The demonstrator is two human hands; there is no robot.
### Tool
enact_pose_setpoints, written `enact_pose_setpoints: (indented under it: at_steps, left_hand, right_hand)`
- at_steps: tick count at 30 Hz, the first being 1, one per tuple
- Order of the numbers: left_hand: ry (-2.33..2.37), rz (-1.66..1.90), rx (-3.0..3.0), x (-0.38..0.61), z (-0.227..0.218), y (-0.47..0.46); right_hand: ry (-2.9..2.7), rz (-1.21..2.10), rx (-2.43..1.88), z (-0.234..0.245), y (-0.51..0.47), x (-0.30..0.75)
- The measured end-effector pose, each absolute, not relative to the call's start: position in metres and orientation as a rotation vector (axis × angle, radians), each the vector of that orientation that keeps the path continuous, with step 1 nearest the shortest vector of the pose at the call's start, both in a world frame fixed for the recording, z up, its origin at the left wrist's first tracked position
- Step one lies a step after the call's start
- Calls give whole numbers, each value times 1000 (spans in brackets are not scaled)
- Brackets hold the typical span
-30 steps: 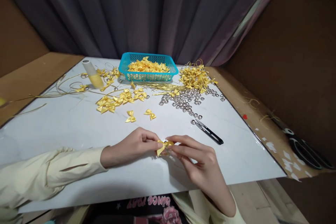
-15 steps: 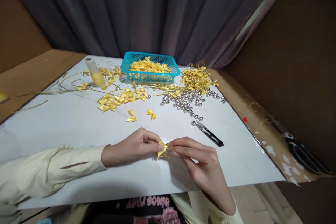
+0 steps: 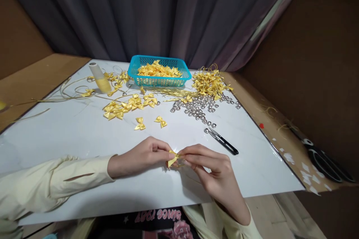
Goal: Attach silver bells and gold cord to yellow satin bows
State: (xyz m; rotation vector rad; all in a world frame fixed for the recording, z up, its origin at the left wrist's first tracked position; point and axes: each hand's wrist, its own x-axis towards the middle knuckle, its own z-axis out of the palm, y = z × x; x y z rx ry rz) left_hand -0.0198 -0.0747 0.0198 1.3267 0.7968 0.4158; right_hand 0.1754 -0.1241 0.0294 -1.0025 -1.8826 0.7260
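Observation:
Near the front of the white table, my left hand pinches a yellow satin ribbon bow between thumb and fingers. My right hand is closed just to its right, its fingertips pinching a thin gold cord that loops below the bow. Part of the bow and cord is hidden by the fingers. Beyond my hands lie two loose bows, one yellow bow on the left and another bow on the right. Black thread snips rest beyond my right hand.
A blue basket of yellow bows stands at the back. Silver beads and a pile of corded bows lie right of it. More bows and a cone of yellow thread are left. Large scissors lie far right.
Both hands keep almost the same pose around the bow. A thin cord end now shows below my right hand. The view has shifted slightly.

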Motion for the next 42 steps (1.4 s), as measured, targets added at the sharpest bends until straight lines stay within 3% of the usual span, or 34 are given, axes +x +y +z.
enact_pose_setpoints:
  at_steps: [6, 20, 42]
  left_hand:
    - [800, 469, 1274, -19, 20, -75]
    - [875, 523, 1190, -17, 23, -77]
    - [908, 538, 1244, -18, 19, -75]
  right_hand:
    - [-1731, 584, -1211, 40, -136, 178]
    - [-1646, 1134, -1447, 25, -140, 157]
    - [-1628, 1115, -1444, 23, -140, 155]
